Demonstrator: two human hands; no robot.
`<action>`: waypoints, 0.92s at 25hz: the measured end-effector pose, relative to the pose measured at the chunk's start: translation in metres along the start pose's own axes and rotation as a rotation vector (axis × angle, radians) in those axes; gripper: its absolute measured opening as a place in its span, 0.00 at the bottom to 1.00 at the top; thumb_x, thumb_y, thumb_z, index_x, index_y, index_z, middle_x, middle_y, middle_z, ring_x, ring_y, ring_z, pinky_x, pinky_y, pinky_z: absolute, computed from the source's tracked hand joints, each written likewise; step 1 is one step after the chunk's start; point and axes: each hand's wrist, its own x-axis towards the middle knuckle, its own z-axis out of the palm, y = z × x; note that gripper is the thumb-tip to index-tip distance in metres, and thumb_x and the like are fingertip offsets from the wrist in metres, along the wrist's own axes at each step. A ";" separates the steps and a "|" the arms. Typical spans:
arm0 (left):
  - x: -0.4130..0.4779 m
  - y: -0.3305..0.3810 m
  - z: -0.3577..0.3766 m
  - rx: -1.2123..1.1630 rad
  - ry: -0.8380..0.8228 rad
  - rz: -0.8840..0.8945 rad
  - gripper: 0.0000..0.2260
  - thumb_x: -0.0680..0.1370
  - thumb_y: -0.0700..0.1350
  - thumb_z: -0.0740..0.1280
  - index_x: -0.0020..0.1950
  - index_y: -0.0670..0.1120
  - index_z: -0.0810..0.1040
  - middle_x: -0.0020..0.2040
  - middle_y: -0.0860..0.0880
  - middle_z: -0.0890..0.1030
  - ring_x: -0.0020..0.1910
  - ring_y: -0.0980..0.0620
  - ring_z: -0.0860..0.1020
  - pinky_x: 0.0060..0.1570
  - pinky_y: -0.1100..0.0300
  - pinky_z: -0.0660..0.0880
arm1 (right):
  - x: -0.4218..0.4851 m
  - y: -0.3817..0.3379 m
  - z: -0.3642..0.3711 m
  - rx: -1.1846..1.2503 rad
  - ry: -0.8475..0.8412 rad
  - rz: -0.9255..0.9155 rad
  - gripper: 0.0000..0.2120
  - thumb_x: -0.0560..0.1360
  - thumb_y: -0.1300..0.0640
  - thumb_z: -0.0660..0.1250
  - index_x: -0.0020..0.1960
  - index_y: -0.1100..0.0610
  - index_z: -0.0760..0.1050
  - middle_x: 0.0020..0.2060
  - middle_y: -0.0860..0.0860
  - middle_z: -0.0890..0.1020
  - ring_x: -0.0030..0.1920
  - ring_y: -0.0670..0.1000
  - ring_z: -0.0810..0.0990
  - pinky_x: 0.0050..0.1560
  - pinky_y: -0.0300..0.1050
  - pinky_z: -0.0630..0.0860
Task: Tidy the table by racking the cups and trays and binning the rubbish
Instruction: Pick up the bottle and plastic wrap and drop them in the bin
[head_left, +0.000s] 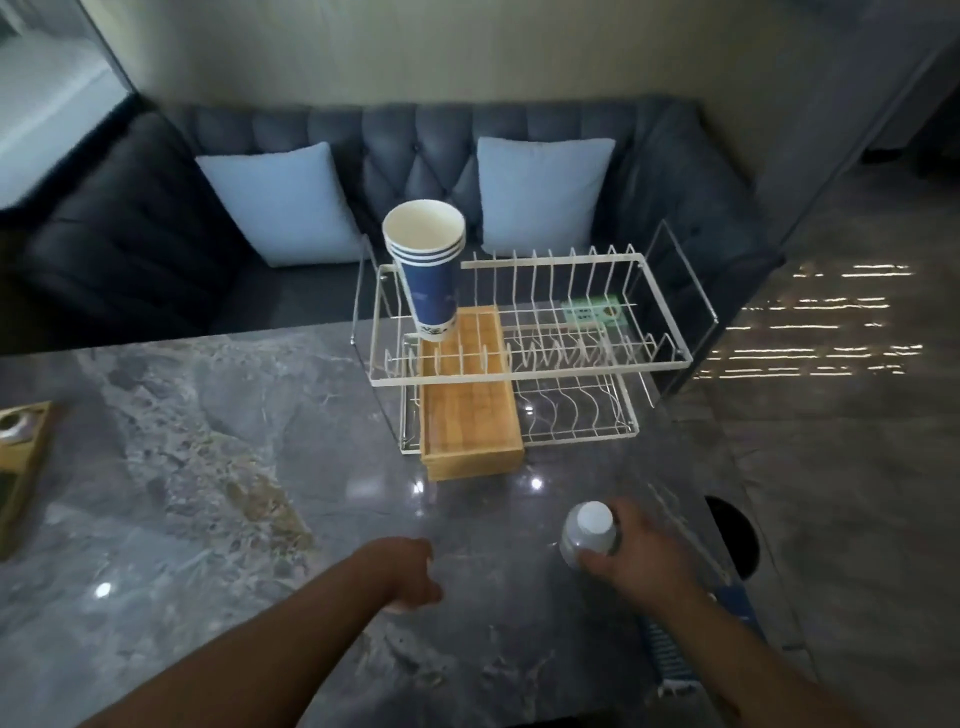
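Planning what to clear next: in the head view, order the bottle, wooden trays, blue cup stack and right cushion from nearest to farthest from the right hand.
1. Bottle, gripped in the right hand.
2. Wooden trays, in the rack's lower tier, front left.
3. Blue cup stack, at the rack's upper left corner.
4. Right cushion, on the sofa behind the table.

A dim room; a dark tufted sofa (415, 135) stands against a pale wall (467, 47), with two light blue cushions (280, 202) leaning on its back; the grey marbled bench (208, 441) sits before it; thin streaks of light (831, 332) cross the floor (857, 467) on the right.
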 end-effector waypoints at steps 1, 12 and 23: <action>-0.002 -0.007 0.002 -0.017 -0.002 -0.009 0.32 0.77 0.62 0.67 0.78 0.49 0.67 0.77 0.46 0.71 0.74 0.46 0.70 0.70 0.53 0.68 | 0.000 -0.010 0.005 0.012 -0.028 -0.016 0.34 0.66 0.44 0.78 0.67 0.49 0.69 0.59 0.51 0.81 0.53 0.52 0.80 0.51 0.45 0.74; -0.047 -0.200 0.027 -0.229 0.043 -0.145 0.25 0.79 0.56 0.66 0.73 0.46 0.74 0.72 0.43 0.77 0.69 0.43 0.75 0.65 0.53 0.72 | -0.013 -0.189 0.129 -0.055 -0.293 -0.322 0.28 0.64 0.48 0.82 0.60 0.46 0.74 0.56 0.45 0.82 0.54 0.43 0.82 0.57 0.38 0.77; -0.118 -0.404 0.065 -0.428 0.444 -0.509 0.26 0.73 0.56 0.67 0.70 0.50 0.70 0.68 0.46 0.75 0.68 0.42 0.74 0.62 0.46 0.74 | -0.008 -0.360 0.269 -0.209 -0.431 -0.596 0.25 0.61 0.40 0.79 0.55 0.42 0.76 0.49 0.41 0.84 0.47 0.37 0.82 0.50 0.37 0.79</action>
